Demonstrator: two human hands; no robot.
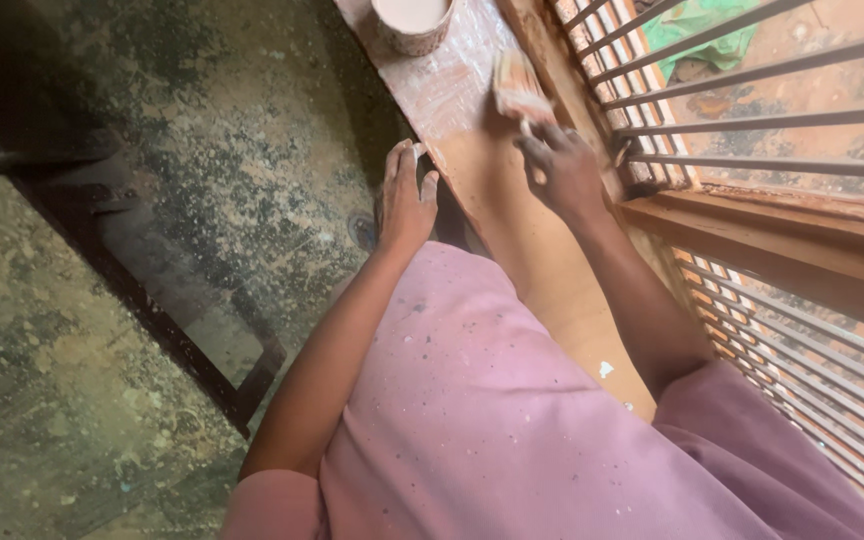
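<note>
- Two bare arms reach forward from our pink, paint-flecked shirt (pixel 472 400), which fills the bottom of the view.
- Our left hand (pixel 407 200) lies flat with fingers loosely spread, gripping nothing, its fingertips resting at the left edge of a long wooden board (pixel 542 260).
- Our right hand (pixel 562 170) sits just to the right of the left one, the two hands near but not touching; its fingers are closed around the handle of a paintbrush (pixel 519 90).
- Bristles of the brush point away from us, lying on the board just beyond the right hand, where bare wood meets a white-coated stretch.
- Farther along the coated part stands a round paint container (pixel 410 22) holding pale paint, well beyond both hands.
- To the right runs a metal window grille (pixel 752 120) in a wooden frame; to the left lies a stained, speckled floor (pixel 202 150).
</note>
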